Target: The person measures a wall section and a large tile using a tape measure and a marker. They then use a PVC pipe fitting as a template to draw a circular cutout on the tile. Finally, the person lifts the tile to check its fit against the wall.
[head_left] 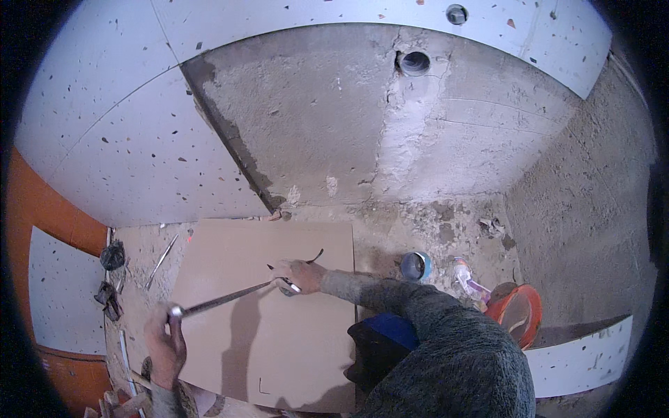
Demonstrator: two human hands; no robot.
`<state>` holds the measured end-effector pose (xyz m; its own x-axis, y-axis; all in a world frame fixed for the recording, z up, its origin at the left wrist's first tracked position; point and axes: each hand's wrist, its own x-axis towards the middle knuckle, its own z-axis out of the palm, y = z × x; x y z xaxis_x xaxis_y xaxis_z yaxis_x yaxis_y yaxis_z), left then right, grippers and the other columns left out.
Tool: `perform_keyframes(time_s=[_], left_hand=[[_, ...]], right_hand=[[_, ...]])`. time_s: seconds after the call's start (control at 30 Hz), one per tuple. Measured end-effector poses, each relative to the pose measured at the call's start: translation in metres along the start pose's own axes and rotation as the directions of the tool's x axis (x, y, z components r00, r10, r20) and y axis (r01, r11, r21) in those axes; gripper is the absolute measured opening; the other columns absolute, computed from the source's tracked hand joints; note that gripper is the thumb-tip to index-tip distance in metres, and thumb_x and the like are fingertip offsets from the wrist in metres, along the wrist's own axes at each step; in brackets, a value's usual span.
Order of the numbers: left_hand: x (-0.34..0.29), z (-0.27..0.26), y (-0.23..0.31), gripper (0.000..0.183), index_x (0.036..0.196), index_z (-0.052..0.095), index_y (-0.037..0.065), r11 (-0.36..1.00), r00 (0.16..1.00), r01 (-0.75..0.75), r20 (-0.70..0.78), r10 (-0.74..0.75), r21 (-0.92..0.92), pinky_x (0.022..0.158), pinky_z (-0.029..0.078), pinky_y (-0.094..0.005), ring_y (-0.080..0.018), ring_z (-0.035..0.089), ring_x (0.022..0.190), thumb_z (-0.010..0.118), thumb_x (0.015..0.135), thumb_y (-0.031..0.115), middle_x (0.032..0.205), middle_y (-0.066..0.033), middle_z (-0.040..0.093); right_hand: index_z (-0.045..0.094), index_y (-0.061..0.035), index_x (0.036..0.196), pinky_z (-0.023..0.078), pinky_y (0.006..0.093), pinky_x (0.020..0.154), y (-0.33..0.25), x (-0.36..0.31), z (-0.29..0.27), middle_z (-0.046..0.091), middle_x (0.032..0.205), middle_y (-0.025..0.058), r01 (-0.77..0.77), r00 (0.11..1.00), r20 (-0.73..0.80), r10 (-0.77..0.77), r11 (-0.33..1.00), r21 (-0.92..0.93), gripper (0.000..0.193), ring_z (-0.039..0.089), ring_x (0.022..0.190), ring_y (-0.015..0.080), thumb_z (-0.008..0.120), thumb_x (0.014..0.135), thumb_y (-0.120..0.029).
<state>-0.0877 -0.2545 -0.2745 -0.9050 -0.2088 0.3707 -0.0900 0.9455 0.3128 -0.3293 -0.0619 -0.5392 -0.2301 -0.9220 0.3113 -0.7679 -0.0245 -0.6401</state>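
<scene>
A large tan panel lies flat in front of me, with a small dark angled mark near its lower edge. A dark tape measure is stretched slantwise over it between my hands. My left hand pinches the tape's left end beside the panel, where a shiny, bright piece shows at the fingertips. Over the panel's middle, my right hand is closed round the other end. A small white-and-dark piece sticks out under those fingers, and a thin black strip curls up behind; I cannot tell exactly what they are.
Speckled white tiles cover part of the wall around bare cement with a pipe opening. Right of the panel are a blue cup, a crumpled packet and an orange bucket. Black bags lie left.
</scene>
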Motion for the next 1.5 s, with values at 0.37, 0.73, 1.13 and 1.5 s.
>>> perform_keyframes(time_s=[0.37, 0.73, 1.13, 1.5], left_hand=[[0.086, 0.01, 0.067, 0.017, 0.105, 0.064, -0.004, 0.98, 0.986, -0.089, -0.158, 0.061, -0.18, 0.073, 0.051, -0.0292, -0.0161, 0.061, 0.08, 0.057, 0.094, 0.005, 0.089, -0.0106, 0.064], [0.072, 0.065, 0.066, 0.018, 0.106, 0.067, -0.001, 0.929, 0.998, 0.02, -0.048, -0.041, -0.37, 0.067, 0.049, -0.0318, -0.0174, 0.06, 0.071, 0.06, 0.094, 0.01, 0.08, -0.0098, 0.063], [0.063, 0.068, 0.056, 0.019, 0.107, 0.068, -0.001, 0.921, 0.997, 0.046, -0.043, -0.068, -0.386, 0.069, 0.051, -0.03, -0.0157, 0.062, 0.073, 0.062, 0.094, 0.011, 0.082, -0.0091, 0.065], [0.067, 0.073, 0.064, 0.018, 0.104, 0.067, -0.002, 0.925, 0.999, 0.024, -0.028, -0.037, -0.379, 0.066, 0.051, -0.0307, -0.017, 0.063, 0.071, 0.061, 0.094, 0.011, 0.079, -0.0102, 0.064]], right_hand=[[0.056, -0.0025, 0.085, 0.043, 0.0403, 0.06, -0.004, -0.092, -0.163, 0.056, 0.073, 0.0193, -0.453, 0.381, -0.764, 0.522, 0.825, 0.337, 0.033, 0.056, 0.063, 0.0287, 0.051, 0.099, -0.032], [0.062, 0.0009, 0.084, 0.042, 0.0428, 0.058, 0.029, -0.101, -0.249, 0.056, 0.07, 0.0234, -0.427, 0.254, -0.897, 0.361, 0.875, 0.231, 0.027, 0.058, 0.063, 0.0363, 0.057, 0.096, -0.023], [0.064, -0.0001, 0.088, 0.047, 0.0424, 0.066, 0.039, -0.099, -0.269, 0.062, 0.078, 0.0223, -0.444, 0.314, -0.919, 0.238, 0.893, 0.079, 0.03, 0.062, 0.074, 0.0405, 0.056, 0.096, -0.027], [0.066, -0.0015, 0.09, 0.047, 0.0417, 0.066, 0.045, -0.102, -0.269, 0.063, 0.078, 0.0207, -0.424, 0.287, -0.937, 0.201, 0.903, 0.064, 0.027, 0.062, 0.074, 0.0379, 0.055, 0.096, -0.025]])
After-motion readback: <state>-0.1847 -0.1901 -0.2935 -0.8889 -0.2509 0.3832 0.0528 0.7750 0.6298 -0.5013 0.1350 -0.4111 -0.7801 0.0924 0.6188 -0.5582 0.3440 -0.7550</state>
